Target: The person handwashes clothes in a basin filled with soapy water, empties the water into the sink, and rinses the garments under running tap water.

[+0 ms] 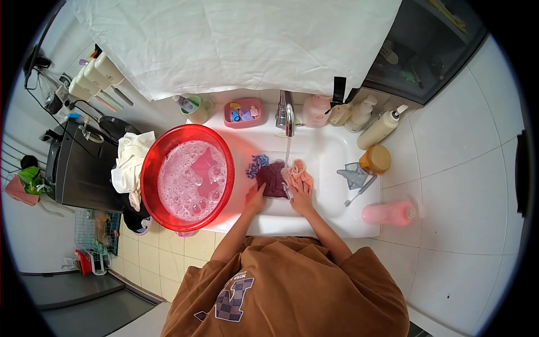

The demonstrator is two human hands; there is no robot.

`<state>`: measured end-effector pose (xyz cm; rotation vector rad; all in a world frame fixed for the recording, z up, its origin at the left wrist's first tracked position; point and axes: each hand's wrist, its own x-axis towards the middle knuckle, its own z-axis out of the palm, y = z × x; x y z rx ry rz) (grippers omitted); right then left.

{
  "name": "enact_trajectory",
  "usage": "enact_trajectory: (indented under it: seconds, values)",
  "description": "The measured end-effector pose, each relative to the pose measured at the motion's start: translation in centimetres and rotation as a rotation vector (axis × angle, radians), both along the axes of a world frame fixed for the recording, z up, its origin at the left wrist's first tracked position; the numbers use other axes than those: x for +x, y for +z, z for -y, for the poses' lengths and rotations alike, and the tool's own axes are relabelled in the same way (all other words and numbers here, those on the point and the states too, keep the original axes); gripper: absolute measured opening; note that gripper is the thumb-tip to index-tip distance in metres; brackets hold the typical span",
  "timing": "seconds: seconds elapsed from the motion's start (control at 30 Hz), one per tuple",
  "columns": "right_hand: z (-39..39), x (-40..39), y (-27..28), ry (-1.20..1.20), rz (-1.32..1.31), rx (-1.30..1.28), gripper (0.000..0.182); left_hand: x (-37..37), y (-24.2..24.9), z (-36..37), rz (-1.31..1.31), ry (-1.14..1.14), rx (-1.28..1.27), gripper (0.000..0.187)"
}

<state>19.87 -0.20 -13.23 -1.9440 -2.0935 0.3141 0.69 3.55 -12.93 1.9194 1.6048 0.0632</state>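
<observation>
My two bare hands work over a dark maroon cloth (273,178) in the white sink (331,216), center of the frame, as a thin stream of water (288,151) falls from the metal faucet (289,115) beside it. My left hand (256,199) touches the cloth's lower left side, fingers extended toward it; whether they pinch any fabric I cannot tell. My right hand (301,199) lies at the cloth's right side, fingers reaching onto a peach cloth (300,172); its grip, too, I cannot make out. A blue-and-white cloth (257,165) is bunched just beside the maroon one, at upper left. Left of the sink's bowl, a red basin (147,182) holds pink, foamy water around a pink, pointed shape. Bottles stand along the sink's back edge at upper right, near an amber jar (377,159), a gray cloth (353,175) and a pink bottle (388,213) at right. Their labels are too small to read. My brown shirt (292,286), bottom center, bears a large checkered letter, seemingly an "M" or "N", below small lettering I cannot read with certainty.
</observation>
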Motion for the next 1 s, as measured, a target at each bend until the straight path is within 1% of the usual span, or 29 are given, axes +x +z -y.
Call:
enact_trajectory:
  seconds: [0.13, 0.33, 0.67, 1.0]
  values:
    - [-0.04, 0.02, -0.33, -0.005, -0.006, -0.006, 0.067, 0.03, 0.07, 0.03, -0.05, -0.022, 0.027, 0.06]
    - [0.03, 0.04, -0.54, -0.005, -0.015, 0.051, 0.065, 0.01, -0.07, -0.1, -0.02, 0.002, -0.011, 0.06]
    - [-0.09, 0.02, -0.41, 0.0, -0.001, 0.011, 0.064, -0.02, 0.05, -0.09, -0.021, 0.002, -0.02, 0.06]
    - [0.0, -0.02, -0.28, -0.005, -0.032, 0.063, 0.059, -0.02, 0.09, -0.02, -0.022, -0.009, 0.002, 0.06]
